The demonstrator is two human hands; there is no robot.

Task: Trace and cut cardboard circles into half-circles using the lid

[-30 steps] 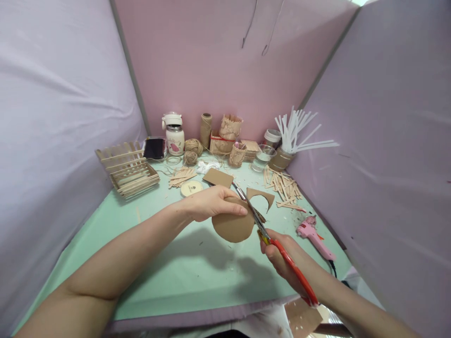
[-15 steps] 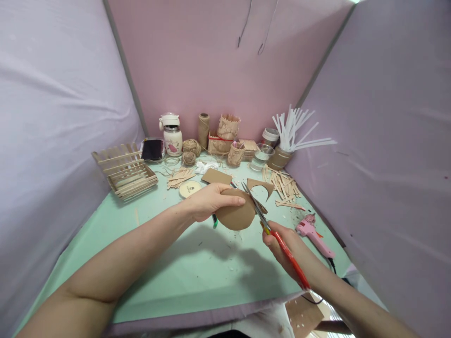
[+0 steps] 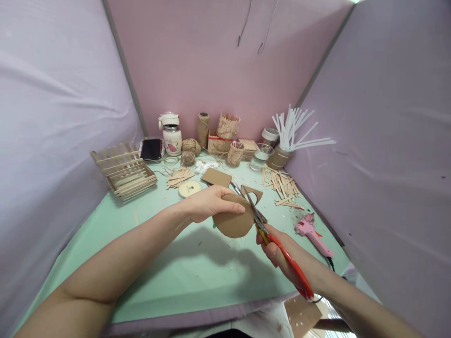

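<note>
My left hand (image 3: 220, 205) pinches a round cardboard disc (image 3: 234, 225), thumb on top and fingers hidden beneath. In my right hand (image 3: 278, 249) are red-handled scissors (image 3: 291, 263), their blades apart at the disc's right edge. A cardboard offcut (image 3: 254, 191) with a curved cut-out hangs or lies just beyond the blades; whether it is still joined to the disc I cannot tell. Behind my left hand lies a flat cardboard piece (image 3: 216, 177), with a round pale lid (image 3: 190, 188) to its left.
A pink glue gun (image 3: 313, 234) lies at the right, near loose wooden sticks (image 3: 282, 185). A slatted stick basket (image 3: 130, 178) stands at the left. Along the back are a bottle (image 3: 172, 141), twine balls (image 3: 190, 148), a cup of water (image 3: 261, 157) and white strips (image 3: 291, 131).
The scissors have opened wider and shifted slightly left and down along the disc. The disc has turned and dropped a little, and the offcut has moved left.
</note>
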